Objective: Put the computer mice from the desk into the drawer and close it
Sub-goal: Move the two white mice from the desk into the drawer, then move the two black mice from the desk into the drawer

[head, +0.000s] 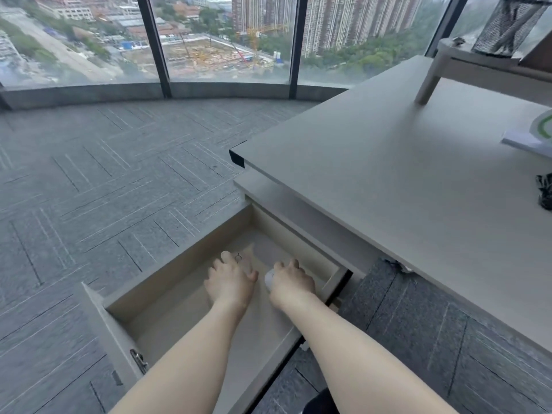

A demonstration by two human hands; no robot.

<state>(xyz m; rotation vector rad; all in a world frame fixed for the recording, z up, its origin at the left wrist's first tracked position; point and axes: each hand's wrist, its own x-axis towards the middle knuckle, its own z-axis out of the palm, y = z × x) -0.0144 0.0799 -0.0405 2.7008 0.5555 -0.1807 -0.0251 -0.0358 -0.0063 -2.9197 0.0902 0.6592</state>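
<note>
Nearest the camera, 2 bare forearms reach down into the open drawer [191,333], which is pulled well out from under the desk [388,186]. The left hand [231,279] lies palm down deep in the drawer, fingers curved over something pale; a small ring-shaped mark shows just past its fingertips, but I cannot tell whether a mouse sits under that palm or whether the hand is clenched on anything. The right hand [294,283] is cupped over a white computer mouse [268,277], of which only a sliver peeks out on the thumb side; the fingers wrap it, so it reads as grasped and resting at or just above the drawer floor. The mouse's long axis is hidden by the hand.

The drawer front [110,330] with its lock lies toward the camera, on the left-hand side, so the left hand looks the nearer for pushing it shut once both hands come out.

Farther off, the desk top holds a white booklet with a green ring [534,132] and a dark crumpled object [545,191], both cut by the right edge. A mesh pen holder [507,25] stands on a riser. No other mice show on the visible desk.
</note>
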